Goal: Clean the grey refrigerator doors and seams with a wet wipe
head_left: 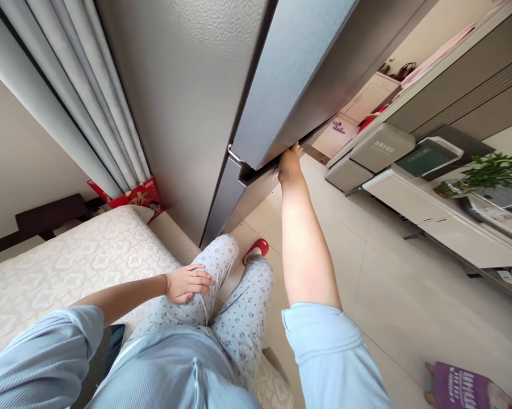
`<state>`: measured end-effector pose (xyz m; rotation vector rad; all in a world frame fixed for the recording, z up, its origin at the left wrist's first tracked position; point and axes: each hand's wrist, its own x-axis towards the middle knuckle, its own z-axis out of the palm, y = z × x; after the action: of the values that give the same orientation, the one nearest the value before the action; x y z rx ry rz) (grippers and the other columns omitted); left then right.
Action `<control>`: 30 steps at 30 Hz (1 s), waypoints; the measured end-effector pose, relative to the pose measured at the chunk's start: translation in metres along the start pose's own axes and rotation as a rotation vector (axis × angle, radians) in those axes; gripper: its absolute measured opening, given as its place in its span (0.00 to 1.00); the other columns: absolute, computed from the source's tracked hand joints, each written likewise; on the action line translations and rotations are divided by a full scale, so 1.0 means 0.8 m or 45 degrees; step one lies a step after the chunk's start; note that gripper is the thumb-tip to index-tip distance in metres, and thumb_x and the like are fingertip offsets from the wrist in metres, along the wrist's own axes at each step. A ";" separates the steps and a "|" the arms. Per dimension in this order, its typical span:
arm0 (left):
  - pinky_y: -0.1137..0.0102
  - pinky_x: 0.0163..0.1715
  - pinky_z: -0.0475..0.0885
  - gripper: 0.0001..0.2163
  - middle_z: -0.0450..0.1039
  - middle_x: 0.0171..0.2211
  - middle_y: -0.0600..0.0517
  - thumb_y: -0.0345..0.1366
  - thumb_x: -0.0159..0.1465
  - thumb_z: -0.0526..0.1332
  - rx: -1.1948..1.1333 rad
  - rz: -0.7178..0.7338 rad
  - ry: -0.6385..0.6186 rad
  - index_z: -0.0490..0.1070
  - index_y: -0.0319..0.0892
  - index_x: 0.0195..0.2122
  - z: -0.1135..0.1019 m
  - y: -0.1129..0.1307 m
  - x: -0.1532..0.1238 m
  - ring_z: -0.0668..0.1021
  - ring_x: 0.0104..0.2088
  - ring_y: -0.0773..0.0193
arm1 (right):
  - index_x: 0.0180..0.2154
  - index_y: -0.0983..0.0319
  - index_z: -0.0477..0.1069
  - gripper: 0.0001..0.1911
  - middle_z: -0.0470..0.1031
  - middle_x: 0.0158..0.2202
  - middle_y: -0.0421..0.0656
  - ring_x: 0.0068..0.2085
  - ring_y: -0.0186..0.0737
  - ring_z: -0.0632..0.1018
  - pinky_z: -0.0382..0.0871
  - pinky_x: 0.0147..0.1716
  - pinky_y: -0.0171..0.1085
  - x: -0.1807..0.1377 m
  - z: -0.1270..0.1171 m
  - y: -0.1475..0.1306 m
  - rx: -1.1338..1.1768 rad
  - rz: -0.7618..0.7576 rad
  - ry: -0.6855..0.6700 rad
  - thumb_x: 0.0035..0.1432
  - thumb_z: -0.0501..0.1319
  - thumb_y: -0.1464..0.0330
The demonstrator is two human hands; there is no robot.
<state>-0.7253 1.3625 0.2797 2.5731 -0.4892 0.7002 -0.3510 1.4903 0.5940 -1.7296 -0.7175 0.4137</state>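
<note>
A tall grey refrigerator (183,108) stands directly in front of me. Its upper door (292,74) and lower door (228,196) meet at a dark gap with a small metal hinge (234,153). My right hand (290,162) reaches up to this gap, its fingers hooked at the bottom edge of the upper door; the fingertips are partly hidden. My left hand (190,283) lies flat on my thigh, on the floral trousers (242,307), fingers stretched out and holding nothing.
A cushioned seat with patterned cover (111,255) is on the left, near a red box (138,196) and grey curtain (89,85). At right stand a low white cabinet (426,199), a grey bin (381,147) and a plant (494,170). A purple-covered stool (464,386) is at lower right.
</note>
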 end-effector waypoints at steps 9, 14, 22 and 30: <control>0.55 0.76 0.42 0.25 0.72 0.62 0.44 0.39 0.68 0.44 0.017 -0.002 0.040 0.68 0.41 0.61 0.010 -0.003 -0.002 0.66 0.69 0.56 | 0.74 0.59 0.47 0.38 0.26 0.78 0.44 0.78 0.38 0.28 0.39 0.76 0.58 -0.041 0.016 -0.003 0.068 -0.009 -0.002 0.64 0.47 0.74; 0.54 0.75 0.44 0.25 0.72 0.62 0.42 0.39 0.67 0.47 0.004 -0.023 -0.018 0.66 0.41 0.63 0.010 -0.002 -0.005 0.67 0.69 0.55 | 0.75 0.61 0.43 0.40 0.25 0.78 0.44 0.79 0.39 0.31 0.35 0.76 0.57 -0.072 0.029 -0.006 0.088 -0.006 0.017 0.63 0.45 0.74; 0.54 0.76 0.42 0.25 0.68 0.66 0.44 0.39 0.70 0.45 0.003 -0.045 -0.143 0.68 0.40 0.64 -0.012 0.004 0.002 0.65 0.70 0.55 | 0.75 0.60 0.42 0.38 0.26 0.78 0.44 0.78 0.40 0.28 0.37 0.76 0.59 -0.138 0.040 -0.016 0.113 -0.058 -0.030 0.65 0.44 0.71; 0.55 0.76 0.43 0.24 0.69 0.65 0.44 0.38 0.68 0.48 0.004 -0.028 -0.081 0.66 0.41 0.63 -0.014 0.007 0.006 0.66 0.69 0.56 | 0.76 0.52 0.32 0.38 0.30 0.78 0.39 0.78 0.39 0.29 0.39 0.76 0.59 -0.198 0.058 0.007 0.160 -0.140 -0.058 0.70 0.39 0.53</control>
<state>-0.7280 1.3623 0.2926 2.6062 -0.4790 0.6139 -0.4970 1.4198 0.5613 -1.5593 -0.7988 0.4151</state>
